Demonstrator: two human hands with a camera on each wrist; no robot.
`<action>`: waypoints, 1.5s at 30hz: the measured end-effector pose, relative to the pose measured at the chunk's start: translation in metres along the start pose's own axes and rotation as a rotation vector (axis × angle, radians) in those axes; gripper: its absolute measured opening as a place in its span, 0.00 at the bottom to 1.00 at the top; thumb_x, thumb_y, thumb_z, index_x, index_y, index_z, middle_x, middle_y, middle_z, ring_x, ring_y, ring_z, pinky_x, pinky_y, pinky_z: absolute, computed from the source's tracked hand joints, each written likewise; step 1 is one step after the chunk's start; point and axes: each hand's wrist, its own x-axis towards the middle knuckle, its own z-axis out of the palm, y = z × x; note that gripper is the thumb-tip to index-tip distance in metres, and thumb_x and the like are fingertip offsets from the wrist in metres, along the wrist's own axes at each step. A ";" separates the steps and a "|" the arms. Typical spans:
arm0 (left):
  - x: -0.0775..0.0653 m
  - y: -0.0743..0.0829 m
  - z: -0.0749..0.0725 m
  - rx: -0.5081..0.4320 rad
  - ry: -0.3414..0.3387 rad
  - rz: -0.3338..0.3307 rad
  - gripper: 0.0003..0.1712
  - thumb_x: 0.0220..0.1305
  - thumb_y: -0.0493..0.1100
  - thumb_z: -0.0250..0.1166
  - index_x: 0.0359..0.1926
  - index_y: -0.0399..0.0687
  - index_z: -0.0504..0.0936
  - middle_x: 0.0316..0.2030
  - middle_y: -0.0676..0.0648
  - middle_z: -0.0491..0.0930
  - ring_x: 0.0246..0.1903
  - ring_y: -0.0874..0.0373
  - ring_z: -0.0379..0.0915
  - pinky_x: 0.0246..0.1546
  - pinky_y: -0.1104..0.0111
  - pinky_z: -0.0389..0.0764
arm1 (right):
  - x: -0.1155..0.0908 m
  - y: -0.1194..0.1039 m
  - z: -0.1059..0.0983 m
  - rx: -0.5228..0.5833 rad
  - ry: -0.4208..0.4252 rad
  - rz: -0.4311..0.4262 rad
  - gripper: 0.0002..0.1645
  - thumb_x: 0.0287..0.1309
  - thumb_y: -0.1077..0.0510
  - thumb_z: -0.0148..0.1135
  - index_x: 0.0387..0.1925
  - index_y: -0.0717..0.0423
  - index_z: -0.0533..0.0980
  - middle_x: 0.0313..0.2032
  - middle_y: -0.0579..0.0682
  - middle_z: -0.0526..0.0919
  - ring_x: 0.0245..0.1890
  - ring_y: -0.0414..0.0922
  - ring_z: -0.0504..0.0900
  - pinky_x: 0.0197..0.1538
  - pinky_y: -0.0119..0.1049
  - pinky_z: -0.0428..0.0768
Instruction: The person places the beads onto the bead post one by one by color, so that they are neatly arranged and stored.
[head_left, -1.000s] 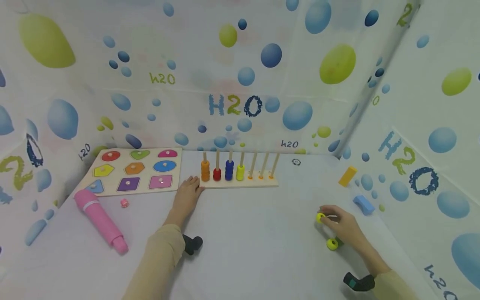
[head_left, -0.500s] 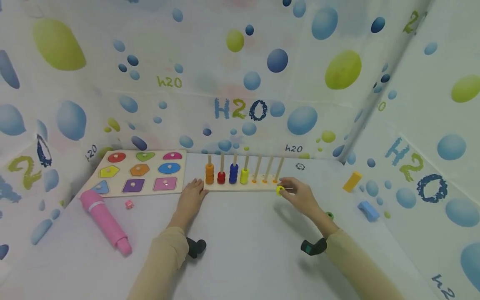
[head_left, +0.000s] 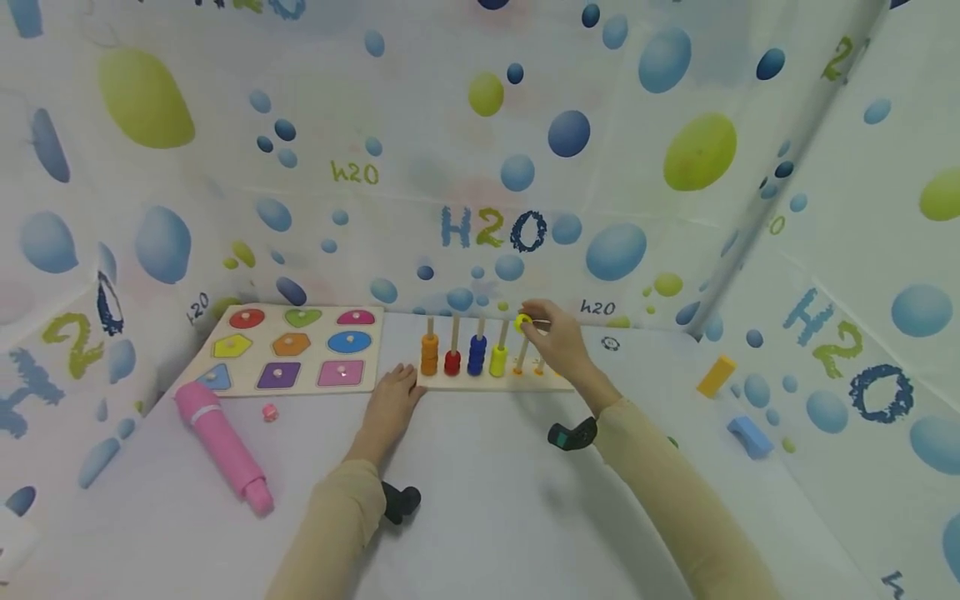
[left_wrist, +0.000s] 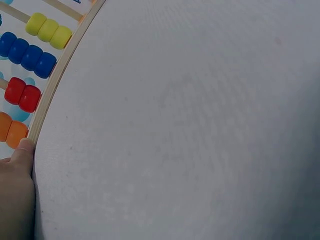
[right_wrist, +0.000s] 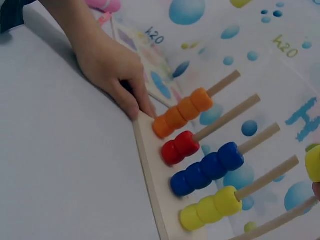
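Observation:
A wooden bead stacker point(head_left: 465, 384) stands at the back middle, with upright pegs on a long flat base. Orange point(right_wrist: 182, 114), red point(right_wrist: 180, 148), blue point(right_wrist: 207, 170) and yellow beads point(right_wrist: 211, 208) fill its left pegs; the pegs to the right carry none. My left hand point(head_left: 392, 406) grips the left end of the base, thumb along the front edge point(left_wrist: 25, 147). Between thumb and fingers, my right hand point(head_left: 562, 342) pinches a loose yellow bead point(head_left: 522, 322) up by the peg tops, just right of the yellow peg point(right_wrist: 270, 177).
A shape puzzle board point(head_left: 292, 392) lies at the back left. In front of it are a pink microphone-shaped toy point(head_left: 225, 446) and a small pink piece point(head_left: 270, 412). Orange point(head_left: 717, 376) and blue blocks point(head_left: 750, 437) sit at right. A green bead point(head_left: 672, 442) is mostly hidden by the right sleeve.
My right hand has carried the yellow bead from the right side of the table leftward and up to the peg tops. The left hand stays at the base's end; the head view has shifted slightly.

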 end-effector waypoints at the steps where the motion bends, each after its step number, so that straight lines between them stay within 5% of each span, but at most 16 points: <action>1: 0.000 0.000 0.000 0.004 -0.002 0.002 0.28 0.70 0.48 0.55 0.63 0.33 0.68 0.63 0.36 0.66 0.66 0.42 0.55 0.68 0.53 0.52 | 0.003 -0.002 0.002 -0.002 -0.004 0.003 0.18 0.61 0.65 0.59 0.53 0.62 0.72 0.48 0.55 0.81 0.49 0.46 0.79 0.50 0.29 0.79; 18: -0.002 0.002 -0.001 -0.026 0.000 -0.033 0.28 0.70 0.48 0.55 0.64 0.35 0.68 0.64 0.38 0.66 0.67 0.44 0.54 0.69 0.55 0.51 | 0.024 -0.006 0.016 -0.045 -0.083 0.011 0.18 0.62 0.67 0.58 0.53 0.65 0.71 0.47 0.57 0.81 0.48 0.47 0.80 0.50 0.29 0.79; 27: 0.000 0.005 -0.003 -0.016 -0.014 -0.029 0.29 0.70 0.48 0.55 0.64 0.35 0.67 0.64 0.38 0.66 0.67 0.44 0.53 0.69 0.54 0.51 | 0.022 -0.007 0.007 -0.058 -0.006 -0.027 0.16 0.61 0.67 0.58 0.50 0.63 0.73 0.44 0.57 0.82 0.46 0.48 0.81 0.49 0.32 0.80; 38: 0.000 0.005 -0.003 -0.001 -0.034 -0.013 0.29 0.70 0.48 0.54 0.64 0.34 0.66 0.64 0.37 0.65 0.67 0.43 0.53 0.69 0.54 0.51 | -0.001 0.004 -0.005 0.015 0.026 0.020 0.14 0.61 0.66 0.58 0.49 0.63 0.74 0.42 0.54 0.82 0.45 0.47 0.81 0.50 0.34 0.80; 45: 0.001 0.002 -0.003 0.000 -0.023 -0.005 0.28 0.70 0.47 0.54 0.64 0.33 0.67 0.64 0.36 0.65 0.67 0.42 0.53 0.69 0.53 0.51 | -0.031 0.023 -0.017 0.000 -0.050 0.035 0.14 0.59 0.66 0.61 0.47 0.64 0.75 0.42 0.54 0.83 0.43 0.47 0.82 0.47 0.33 0.81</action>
